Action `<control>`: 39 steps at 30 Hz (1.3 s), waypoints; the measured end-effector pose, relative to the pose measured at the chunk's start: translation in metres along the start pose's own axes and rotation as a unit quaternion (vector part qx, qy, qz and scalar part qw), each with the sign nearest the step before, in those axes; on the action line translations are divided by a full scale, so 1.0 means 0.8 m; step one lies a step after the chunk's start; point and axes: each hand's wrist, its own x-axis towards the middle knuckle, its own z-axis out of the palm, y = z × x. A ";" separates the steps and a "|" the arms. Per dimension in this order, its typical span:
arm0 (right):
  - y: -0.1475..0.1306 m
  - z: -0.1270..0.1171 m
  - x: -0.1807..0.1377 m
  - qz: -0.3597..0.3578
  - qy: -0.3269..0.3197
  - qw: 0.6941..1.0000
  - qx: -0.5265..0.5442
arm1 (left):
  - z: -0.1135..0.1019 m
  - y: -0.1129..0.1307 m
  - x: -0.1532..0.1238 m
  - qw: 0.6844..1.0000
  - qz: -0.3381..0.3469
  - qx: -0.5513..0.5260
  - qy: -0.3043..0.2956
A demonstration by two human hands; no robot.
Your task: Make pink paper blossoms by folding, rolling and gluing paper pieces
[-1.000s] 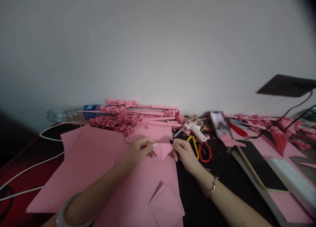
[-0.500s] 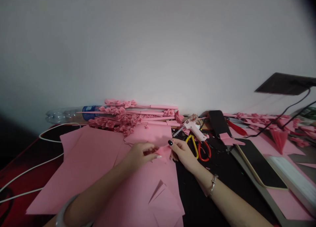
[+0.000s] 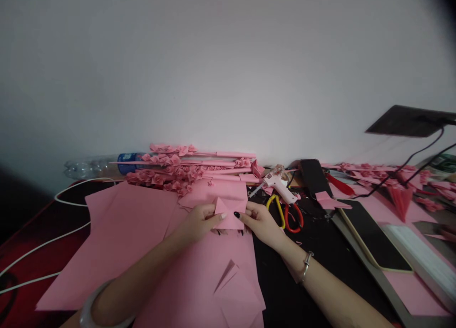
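Both my hands hold one small folded piece of pink paper just above the big pink sheets. My left hand pinches its left side, fingers closed. Its right side is pinched by my right hand, thumb on top. A folded corner of the piece stands up between my hands. A white bangle is on my left wrist and a thin bracelet on my right wrist.
Pink paper flowers on sticks and a plastic bottle lie by the wall. A glue gun, yellow and red scissors, a dark phone, white cables and more pink pieces lie around.
The small pink piece has been turned and refolded between my hands; a pointed flap now stands up. My hands stayed in the same spot, closer together.
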 end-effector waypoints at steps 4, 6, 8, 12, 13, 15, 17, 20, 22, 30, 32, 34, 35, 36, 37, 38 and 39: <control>0.003 -0.002 0.000 -0.013 0.008 1.000 -0.013 | 0.000 0.000 0.000 0.999 0.015 -0.016 0.024; 0.005 -0.003 0.000 -0.014 0.006 1.000 -0.010 | 0.001 0.003 -0.001 0.999 0.008 -0.040 0.028; 0.007 -0.004 0.000 -0.009 -0.001 1.000 -0.001 | 0.003 0.006 -0.002 0.997 -0.003 -0.072 0.021; 0.008 -0.004 0.000 -0.001 -0.008 0.999 0.049 | 0.002 0.008 -0.004 0.992 -0.015 -0.125 0.006; 0.008 -0.003 0.000 0.000 -0.010 0.997 0.070 | 0.001 0.008 -0.003 0.991 -0.019 -0.135 0.001; 0.009 -0.002 -0.001 0.005 -0.015 0.993 0.117 | -0.001 0.006 -0.003 0.988 -0.027 -0.154 -0.006; 0.010 -0.001 -0.001 0.015 -0.023 0.986 0.167 | -0.004 0.002 -0.002 0.984 -0.037 -0.174 -0.007; 0.011 -0.001 -0.001 0.037 -0.025 0.972 0.231 | -0.007 -0.001 -0.003 0.976 -0.050 -0.210 -0.007; 0.012 -0.002 -0.002 0.050 -0.029 0.964 0.258 | -0.008 -0.001 -0.004 0.971 -0.063 -0.231 -0.008; 0.011 -0.009 -0.001 0.052 -0.081 0.939 0.329 | -0.008 0.002 -0.002 0.958 -0.086 -0.274 -0.030; 0.011 -0.008 -0.001 0.064 -0.070 0.943 0.318 | -0.007 0.000 -0.001 0.967 -0.085 -0.239 -0.006; 0.011 -0.004 -0.001 0.074 -0.044 0.955 0.284 | -0.006 -0.003 0.000 0.981 -0.074 -0.181 0.008; 0.012 -0.002 -0.001 0.074 -0.035 0.961 0.265 | -0.005 -0.004 0.000 0.986 -0.070 -0.151 0.011; 0.012 -0.001 -0.001 0.073 -0.032 0.966 0.247 | -0.004 -0.004 0.000 0.990 -0.068 -0.127 0.012; 0.012 0.001 -0.001 0.069 -0.026 0.969 0.234 | -0.003 -0.003 0.000 0.991 -0.069 -0.110 0.013; 0.013 0.002 -0.001 0.066 -0.023 0.972 0.223 | -0.003 -0.002 0.000 0.992 -0.069 -0.102 0.015; 0.013 0.004 -0.001 0.063 -0.021 0.975 0.214 | -0.002 0.000 0.000 0.993 -0.068 -0.099 0.019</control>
